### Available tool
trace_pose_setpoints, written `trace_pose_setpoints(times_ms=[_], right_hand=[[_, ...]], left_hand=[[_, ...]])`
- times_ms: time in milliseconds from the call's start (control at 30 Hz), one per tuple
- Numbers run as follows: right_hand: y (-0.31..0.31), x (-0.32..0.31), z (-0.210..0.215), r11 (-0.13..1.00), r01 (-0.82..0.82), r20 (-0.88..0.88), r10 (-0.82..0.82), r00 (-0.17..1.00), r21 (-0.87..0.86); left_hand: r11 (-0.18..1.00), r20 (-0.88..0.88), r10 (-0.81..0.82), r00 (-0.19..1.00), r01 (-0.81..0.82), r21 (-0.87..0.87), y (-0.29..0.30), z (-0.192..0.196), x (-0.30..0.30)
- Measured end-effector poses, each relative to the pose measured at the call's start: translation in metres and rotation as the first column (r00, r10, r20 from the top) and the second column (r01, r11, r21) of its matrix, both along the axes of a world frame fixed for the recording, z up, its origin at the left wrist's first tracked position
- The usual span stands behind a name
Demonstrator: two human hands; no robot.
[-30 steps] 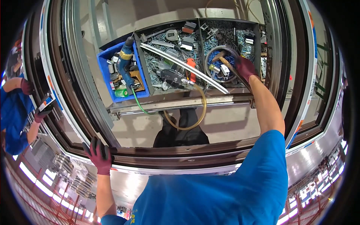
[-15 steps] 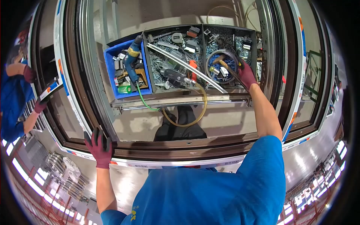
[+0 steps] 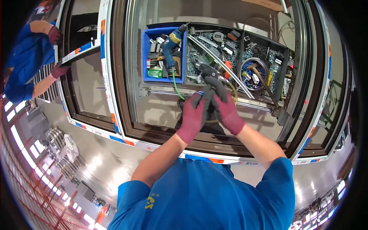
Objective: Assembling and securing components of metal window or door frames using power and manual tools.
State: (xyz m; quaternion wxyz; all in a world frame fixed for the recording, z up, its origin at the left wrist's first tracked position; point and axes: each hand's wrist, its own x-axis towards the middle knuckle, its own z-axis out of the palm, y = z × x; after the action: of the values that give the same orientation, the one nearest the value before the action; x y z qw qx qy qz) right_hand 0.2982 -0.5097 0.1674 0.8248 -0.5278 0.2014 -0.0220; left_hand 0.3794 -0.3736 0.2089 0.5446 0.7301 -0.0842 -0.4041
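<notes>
My left hand [image 3: 194, 115] and my right hand [image 3: 229, 114], in maroon gloves with dark grey fingers, meet above the frame's near bar. Both are closed, with their fingertips pressed together. A bit of blue shows at the left fingertips; whatever lies between the fingers is hidden. Just beyond them a dark air tool [image 3: 209, 70] with a yellowish hose lies on loose screws in the grey parts tray [image 3: 214, 27]. A hammer [image 3: 262, 79] rests in the tray's right part, its head over a round clear bowl [image 3: 245, 66].
A blue bin [image 3: 145, 53] holds a blue power drill [image 3: 168, 51] with a green cord. A silver metal strip [image 3: 226, 69] crosses the tray. Brown window-frame bars [image 3: 161, 134] surround this area. At the left, a co-worker's gloved hands [image 3: 60, 71] touch another frame.
My right hand has let go of the hammer and moved left. My left hand has left the frame's corner and come to meet it. The view has shifted left.
</notes>
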Motion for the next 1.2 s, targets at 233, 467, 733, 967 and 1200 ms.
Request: trace_pose_setpoints(times_ms=[233,467,733,967,1200], right_hand=[[0.003,0.029,-0.032,0.896,-0.337,-0.247,0.270,0.931,-0.290],[-0.051,0.069,-0.216,0.231,-0.889,-0.887,0.154,0.435,-0.396],[-0.068,0.063,-0.191,0.540,-0.718,-0.728,0.255,0.636,-0.438],[-0.076,0.020,0.069,0.673,-0.509,-0.407,0.322,0.855,-0.537],[-0.003,0.039,0.155,0.902,-0.408,-0.369,0.429,0.824,0.138]], left_hand=[[0.844,-0.076,0.508,0.858,-0.513,-0.154,0.082,-0.036,-0.002],[0.945,0.084,0.255,0.963,-0.266,0.190,0.099,0.052,0.015],[0.865,-0.053,0.495,0.867,-0.486,0.122,0.128,0.085,0.012],[0.850,-0.227,0.456,0.860,-0.497,-0.174,0.154,0.048,0.065],[0.773,-0.369,0.394,0.841,-0.521,-0.362,0.112,0.068,0.137]])
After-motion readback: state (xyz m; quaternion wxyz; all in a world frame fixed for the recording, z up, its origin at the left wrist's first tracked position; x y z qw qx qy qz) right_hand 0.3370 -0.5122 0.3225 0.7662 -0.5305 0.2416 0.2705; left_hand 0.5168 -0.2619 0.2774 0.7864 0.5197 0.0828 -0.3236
